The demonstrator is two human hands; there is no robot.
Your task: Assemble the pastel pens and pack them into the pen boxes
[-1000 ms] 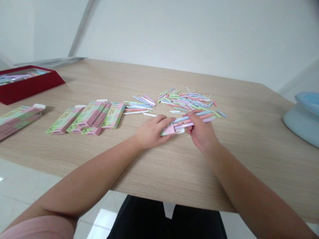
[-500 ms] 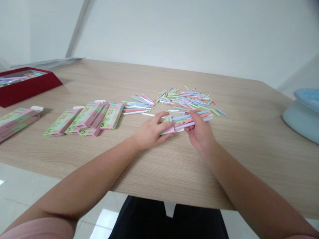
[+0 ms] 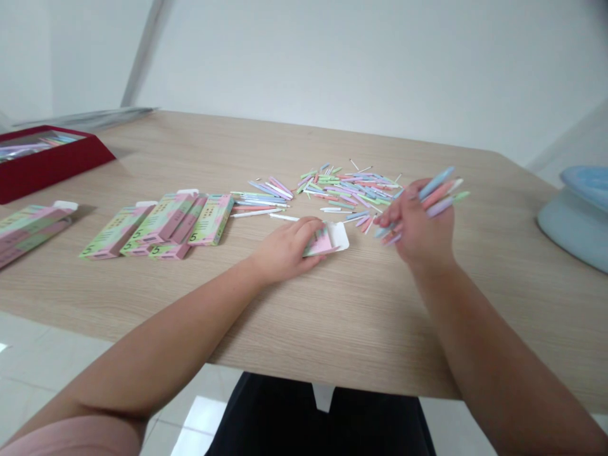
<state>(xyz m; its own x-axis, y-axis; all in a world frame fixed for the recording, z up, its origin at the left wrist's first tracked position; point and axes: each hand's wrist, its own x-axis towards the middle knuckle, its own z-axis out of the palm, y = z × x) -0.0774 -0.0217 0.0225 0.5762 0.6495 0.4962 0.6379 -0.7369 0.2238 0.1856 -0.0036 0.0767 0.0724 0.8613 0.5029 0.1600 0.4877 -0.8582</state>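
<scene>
My left hand (image 3: 285, 247) lies on a small pink and green box (image 3: 322, 242) on the wooden table (image 3: 342, 316), fingers curled over it; the box's white end flap (image 3: 339, 235) is open toward the right. My right hand (image 3: 418, 231) is raised a little to the right of the box and grips a bundle of pastel pens (image 3: 434, 190), blue, pink, purple and green, pointing up and right. Behind both hands lies a loose heap of pastel pens and pen parts (image 3: 346, 187).
Several closed boxes of the same kind (image 3: 166, 225) lie in a row at the left, more at the far left edge (image 3: 28, 225). A red tray with pens (image 3: 42, 155) stands at the back left. A pale blue object (image 3: 577, 215) sits at the right edge.
My right hand has drawn the bundle of pens away from the box's open end, up and to the right. The left hand stays on the box.
</scene>
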